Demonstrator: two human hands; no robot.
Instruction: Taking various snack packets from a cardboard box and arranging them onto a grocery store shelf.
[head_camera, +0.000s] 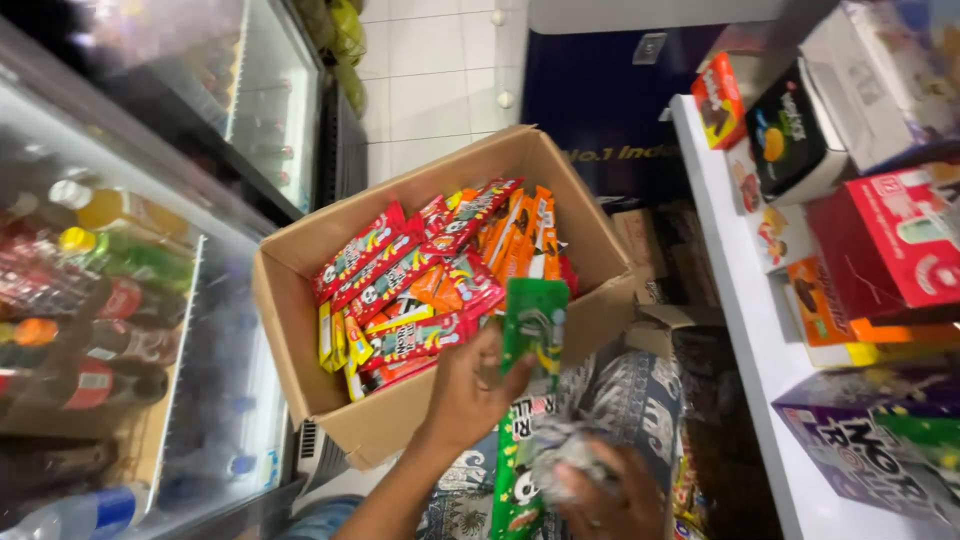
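Observation:
An open cardboard box (290, 300) holds several red, orange and yellow snack packets (420, 275). My left hand (468, 388) reaches in from the bottom and is shut on a small green packet (535, 318), held upright at the box's near right edge. Lower down, my right hand (600, 498) is blurred and grips a crumpled clear wrapper (560, 445). A strip of green packets (513, 480) hangs just left of that hand. A patterned grey cloth (640, 400) lies under both hands.
A glass-door cooler (120, 300) full of drink bottles stands at the left. At the right, a white shelf (745, 330) carries red, black, orange and purple product boxes. More cartons (660, 250) sit behind the box, and the floor is white tile (430, 80).

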